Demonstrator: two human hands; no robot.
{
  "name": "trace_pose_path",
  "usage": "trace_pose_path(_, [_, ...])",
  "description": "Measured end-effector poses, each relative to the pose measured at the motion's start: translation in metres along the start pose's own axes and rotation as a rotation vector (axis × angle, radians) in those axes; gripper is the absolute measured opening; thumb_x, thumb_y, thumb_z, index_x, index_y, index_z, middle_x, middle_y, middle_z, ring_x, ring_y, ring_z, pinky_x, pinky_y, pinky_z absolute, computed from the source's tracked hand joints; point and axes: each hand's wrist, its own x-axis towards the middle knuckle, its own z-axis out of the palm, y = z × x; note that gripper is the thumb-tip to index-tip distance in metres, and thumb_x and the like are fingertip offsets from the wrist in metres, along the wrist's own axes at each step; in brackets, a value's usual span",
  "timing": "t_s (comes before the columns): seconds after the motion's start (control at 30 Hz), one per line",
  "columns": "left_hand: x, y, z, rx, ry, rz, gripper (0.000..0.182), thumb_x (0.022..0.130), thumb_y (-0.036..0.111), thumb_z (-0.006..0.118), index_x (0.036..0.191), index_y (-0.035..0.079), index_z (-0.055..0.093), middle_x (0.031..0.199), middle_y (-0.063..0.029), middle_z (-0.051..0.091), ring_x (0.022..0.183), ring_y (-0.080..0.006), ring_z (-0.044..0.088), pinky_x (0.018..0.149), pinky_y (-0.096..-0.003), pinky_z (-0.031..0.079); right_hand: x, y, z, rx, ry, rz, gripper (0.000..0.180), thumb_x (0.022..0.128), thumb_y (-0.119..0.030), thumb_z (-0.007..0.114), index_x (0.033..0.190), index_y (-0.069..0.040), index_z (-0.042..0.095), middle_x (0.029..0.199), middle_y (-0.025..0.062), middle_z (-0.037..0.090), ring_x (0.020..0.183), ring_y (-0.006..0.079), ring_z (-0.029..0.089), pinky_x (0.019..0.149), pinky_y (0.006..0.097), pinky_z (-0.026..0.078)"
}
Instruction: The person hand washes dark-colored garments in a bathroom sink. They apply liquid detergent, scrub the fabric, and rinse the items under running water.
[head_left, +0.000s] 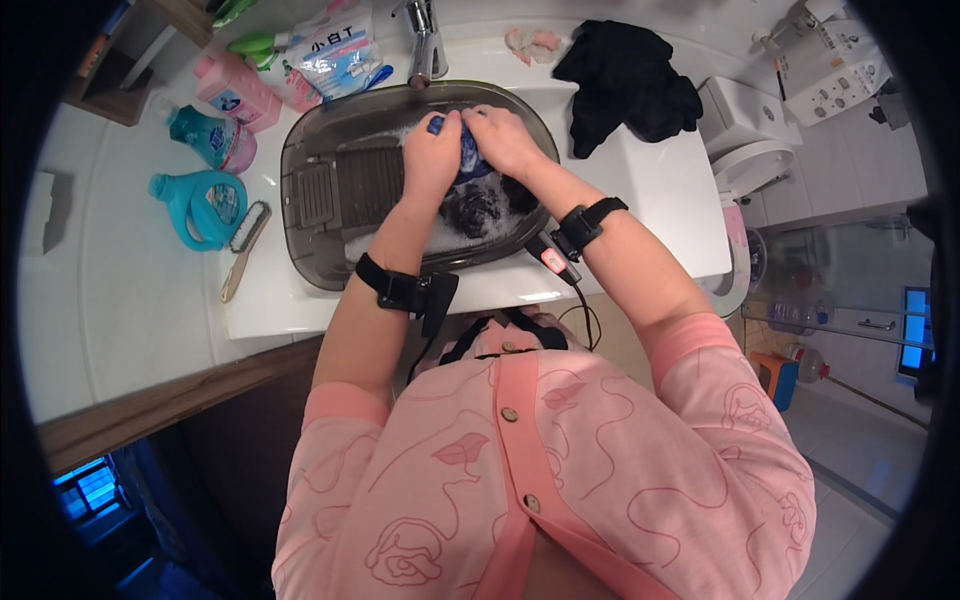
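My left hand (433, 157) and my right hand (504, 139) are side by side, both gripping a wet blue cloth (468, 154) streaked with suds. They hold it over the right half of a translucent grey plastic washbasin (300, 251). Dark wet fabric (476, 208) lies in foamy water just below the cloth. A ribbed washboard surface (367, 184) forms the basin's left part, beside my left wrist. Where my fingers fold over the cloth, much of it is hidden.
The basin sits on a white sink counter (660, 217) under a chrome faucet (426, 49). Black clothing (630, 86) lies at right. Left stand a turquoise detergent jug (202, 206), a pink bottle (238, 94), a detergent pouch (334, 56) and a scrub brush (246, 247). A toilet (750, 135) is farther right.
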Motion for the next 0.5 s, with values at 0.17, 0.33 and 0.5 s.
trace_pose_path(0.17, [0.032, 0.001, -0.016, -0.683, -0.089, -0.702, 0.056, 0.09, 0.048, 0.068, 0.128, 0.008, 0.055, 0.119, -0.0072, 0.064, 0.108, -0.0235, 0.065, 0.086, -0.0451, 0.054, 0.028, 0.03, -0.016, 0.267, 0.099, 0.258, 0.05, 0.102, -0.04, 0.04, 0.12, 0.002, 0.061, 0.108, 0.0198, 0.065, 0.091, 0.0302, 0.066, 0.07, 0.0409, 0.06])
trace_pose_path(0.33, [0.032, -0.041, -0.015, -0.76, -0.209, -0.751, 0.07, 0.089, 0.041, 0.071, 0.141, 0.007, 0.039, 0.142, -0.0194, 0.037, 0.116, -0.0373, 0.052, 0.088, -0.0525, 0.056, 0.026, 0.073, 0.001, 0.297, 0.048, 0.468, 0.059, 0.098, -0.046, 0.05, 0.137, -0.002, 0.052, 0.124, 0.0177, 0.063, 0.101, 0.0294, 0.064, 0.078, 0.0395, 0.058])
trace_pose_path(0.5, [0.001, -0.099, 0.006, -0.193, -0.577, -0.702, 0.086, 0.081, 0.037, 0.077, 0.15, 0.007, 0.033, 0.144, -0.0153, 0.043, 0.128, -0.03, 0.047, 0.101, -0.0453, 0.045, -0.009, 0.088, 0.013, -0.491, -0.324, 0.335, 0.089, 0.081, -0.042, 0.071, 0.151, -0.002, 0.032, 0.13, 0.0303, 0.057, 0.122, 0.0408, 0.056, 0.105, 0.0426, 0.044])
